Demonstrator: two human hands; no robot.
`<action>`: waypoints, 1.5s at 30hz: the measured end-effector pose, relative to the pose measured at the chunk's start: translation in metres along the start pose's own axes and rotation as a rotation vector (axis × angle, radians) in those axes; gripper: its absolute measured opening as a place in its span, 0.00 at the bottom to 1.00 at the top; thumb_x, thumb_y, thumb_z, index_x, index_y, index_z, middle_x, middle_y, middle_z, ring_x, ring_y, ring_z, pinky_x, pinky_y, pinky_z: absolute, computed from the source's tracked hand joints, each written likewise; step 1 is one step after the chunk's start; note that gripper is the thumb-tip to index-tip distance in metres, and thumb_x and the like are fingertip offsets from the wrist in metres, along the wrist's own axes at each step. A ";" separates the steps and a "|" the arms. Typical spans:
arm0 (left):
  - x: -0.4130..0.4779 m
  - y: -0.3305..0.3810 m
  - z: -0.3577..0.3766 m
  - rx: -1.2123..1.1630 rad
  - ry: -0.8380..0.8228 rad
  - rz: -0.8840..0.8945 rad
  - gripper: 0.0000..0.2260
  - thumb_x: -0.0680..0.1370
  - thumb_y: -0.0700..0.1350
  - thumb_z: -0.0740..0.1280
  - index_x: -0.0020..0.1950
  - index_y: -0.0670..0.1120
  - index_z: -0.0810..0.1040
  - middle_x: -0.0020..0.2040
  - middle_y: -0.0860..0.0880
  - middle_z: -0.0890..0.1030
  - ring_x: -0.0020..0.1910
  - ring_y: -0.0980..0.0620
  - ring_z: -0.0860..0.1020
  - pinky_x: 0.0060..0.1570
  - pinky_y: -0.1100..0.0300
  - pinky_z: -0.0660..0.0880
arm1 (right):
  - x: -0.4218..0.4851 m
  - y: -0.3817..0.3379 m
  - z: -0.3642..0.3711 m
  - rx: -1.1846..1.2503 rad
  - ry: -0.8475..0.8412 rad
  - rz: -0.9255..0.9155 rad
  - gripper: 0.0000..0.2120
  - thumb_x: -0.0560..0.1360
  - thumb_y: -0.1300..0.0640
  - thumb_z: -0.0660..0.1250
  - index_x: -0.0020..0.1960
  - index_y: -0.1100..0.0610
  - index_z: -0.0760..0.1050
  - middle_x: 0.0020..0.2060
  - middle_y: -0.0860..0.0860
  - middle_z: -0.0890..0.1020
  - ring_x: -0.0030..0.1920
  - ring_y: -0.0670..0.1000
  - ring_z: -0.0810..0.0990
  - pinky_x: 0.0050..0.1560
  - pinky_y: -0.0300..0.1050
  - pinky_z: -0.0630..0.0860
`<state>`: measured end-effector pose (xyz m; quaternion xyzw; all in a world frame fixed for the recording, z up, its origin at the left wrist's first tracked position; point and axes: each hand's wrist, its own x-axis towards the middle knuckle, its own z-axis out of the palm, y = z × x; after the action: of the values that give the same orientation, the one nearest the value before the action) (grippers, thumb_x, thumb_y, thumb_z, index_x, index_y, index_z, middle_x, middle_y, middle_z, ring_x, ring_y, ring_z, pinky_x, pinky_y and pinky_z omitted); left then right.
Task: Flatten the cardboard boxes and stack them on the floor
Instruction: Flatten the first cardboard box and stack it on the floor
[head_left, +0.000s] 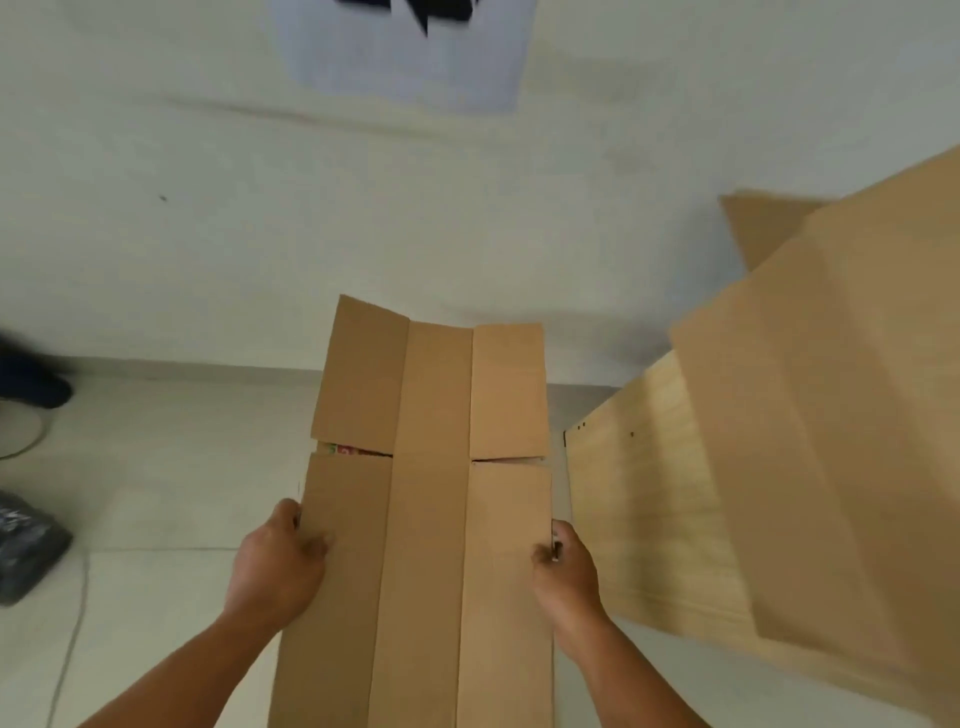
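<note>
A flattened brown cardboard box (431, 519) is held out in front of me above the tiled floor, its flaps spread towards the wall. My left hand (278, 561) grips its left edge, thumb on top and fingers underneath. On the opposite edge my right hand (566, 571) grips the same way at about the same height. Another brown cardboard box (831, 415) lies on a light wooden table at the right, blurred.
The light wooden table (639, 519) stands close on the right of the held box. A pale wall with a sheet of paper (410, 57) is ahead. A black bag (26, 545) and a dark shoe (36, 384) sit at the left on the tiled floor (171, 493).
</note>
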<state>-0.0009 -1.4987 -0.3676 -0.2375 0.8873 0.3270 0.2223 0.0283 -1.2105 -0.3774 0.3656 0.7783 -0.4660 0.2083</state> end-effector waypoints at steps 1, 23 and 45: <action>0.020 -0.015 0.021 -0.005 -0.017 -0.010 0.07 0.78 0.47 0.69 0.47 0.48 0.71 0.41 0.49 0.80 0.38 0.47 0.79 0.40 0.48 0.80 | 0.023 0.016 0.015 0.009 0.000 0.020 0.10 0.81 0.63 0.58 0.54 0.52 0.75 0.45 0.52 0.80 0.39 0.47 0.75 0.39 0.38 0.71; 0.309 -0.180 0.247 0.170 -0.250 0.083 0.14 0.74 0.55 0.71 0.44 0.48 0.72 0.43 0.51 0.79 0.43 0.54 0.77 0.38 0.60 0.72 | 0.311 0.170 0.180 -0.206 0.015 0.044 0.08 0.75 0.63 0.60 0.39 0.56 0.65 0.34 0.50 0.69 0.33 0.48 0.67 0.32 0.40 0.62; 0.298 -0.150 0.267 0.096 -0.328 0.029 0.41 0.79 0.41 0.61 0.79 0.47 0.32 0.67 0.39 0.72 0.58 0.42 0.76 0.53 0.50 0.78 | 0.316 0.170 0.184 -0.403 -0.189 0.102 0.38 0.79 0.55 0.59 0.81 0.53 0.39 0.77 0.54 0.60 0.75 0.57 0.63 0.70 0.47 0.65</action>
<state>-0.0873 -1.4988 -0.7861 -0.1573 0.8569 0.3219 0.3705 -0.0490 -1.2026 -0.7735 0.3101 0.8132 -0.3223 0.3723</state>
